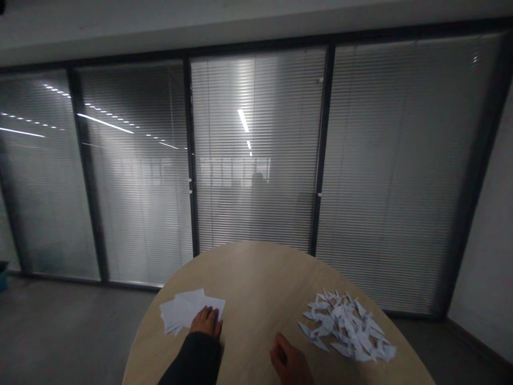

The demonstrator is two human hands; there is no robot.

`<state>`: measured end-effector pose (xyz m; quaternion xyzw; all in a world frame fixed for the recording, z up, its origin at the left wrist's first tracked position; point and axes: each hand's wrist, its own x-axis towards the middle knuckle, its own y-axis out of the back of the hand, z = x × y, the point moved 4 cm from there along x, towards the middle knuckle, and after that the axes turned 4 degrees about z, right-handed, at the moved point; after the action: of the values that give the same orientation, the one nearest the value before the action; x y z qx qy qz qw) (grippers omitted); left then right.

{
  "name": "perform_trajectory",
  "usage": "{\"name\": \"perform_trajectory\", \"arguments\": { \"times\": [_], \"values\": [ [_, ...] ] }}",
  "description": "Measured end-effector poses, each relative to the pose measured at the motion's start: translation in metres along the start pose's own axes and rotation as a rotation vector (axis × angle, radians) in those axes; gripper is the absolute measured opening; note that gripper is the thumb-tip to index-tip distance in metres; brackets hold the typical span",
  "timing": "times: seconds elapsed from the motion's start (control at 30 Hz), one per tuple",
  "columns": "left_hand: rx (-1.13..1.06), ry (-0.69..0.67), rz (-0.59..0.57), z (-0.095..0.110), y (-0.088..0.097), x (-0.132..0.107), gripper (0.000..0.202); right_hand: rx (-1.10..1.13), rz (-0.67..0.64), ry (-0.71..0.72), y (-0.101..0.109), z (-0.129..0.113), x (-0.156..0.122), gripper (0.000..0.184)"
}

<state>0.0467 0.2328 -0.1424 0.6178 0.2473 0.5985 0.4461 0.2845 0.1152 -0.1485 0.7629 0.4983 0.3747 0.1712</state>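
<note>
On the left side of the round table lies a loose, fanned stack of white paper sheets (186, 308). My left hand (206, 321) rests palm down on the stack's right edge, its fingers stretched over the sheets. My right hand (289, 359) is near the front of the table, curled into a loose fist, and nothing shows in it. To its right is a heap of folded white paper cranes (348, 327) with pointed tips, lying apart from the hand.
The wooden table (256, 278) has a curved far edge. Behind it stands a glass partition with blinds (256, 214) and dark frames. Grey floor (80, 326) lies to the left, and a white wall (487, 278) is on the right.
</note>
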Motion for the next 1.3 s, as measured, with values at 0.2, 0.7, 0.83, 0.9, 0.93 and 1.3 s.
{"name": "perform_trajectory", "arguments": {
  "times": [0.2,0.7,0.83,0.9,0.93,1.3],
  "values": [
    [0.011,0.021,-0.055,0.001,0.002,0.001,0.042,0.008,-0.02,0.05,0.006,-0.008,0.0,0.02],
    [-0.012,0.024,-0.086,0.003,0.01,0.001,0.042,0.025,0.164,0.17,0.008,-0.011,-0.002,0.018],
    [0.006,0.017,-0.101,0.001,0.005,0.002,0.043,0.059,0.161,0.168,0.008,-0.008,-0.001,0.021],
    [0.018,0.011,-0.094,0.0,0.003,0.002,0.043,0.068,0.141,0.155,0.009,-0.009,-0.001,0.023],
    [0.019,0.007,-0.085,0.0,0.002,0.002,0.043,0.076,0.129,0.149,0.009,-0.009,-0.001,0.023],
    [0.027,0.009,-0.067,0.0,0.0,0.003,0.042,0.104,0.155,0.107,0.018,-0.018,-0.003,0.028]
  ]
}}
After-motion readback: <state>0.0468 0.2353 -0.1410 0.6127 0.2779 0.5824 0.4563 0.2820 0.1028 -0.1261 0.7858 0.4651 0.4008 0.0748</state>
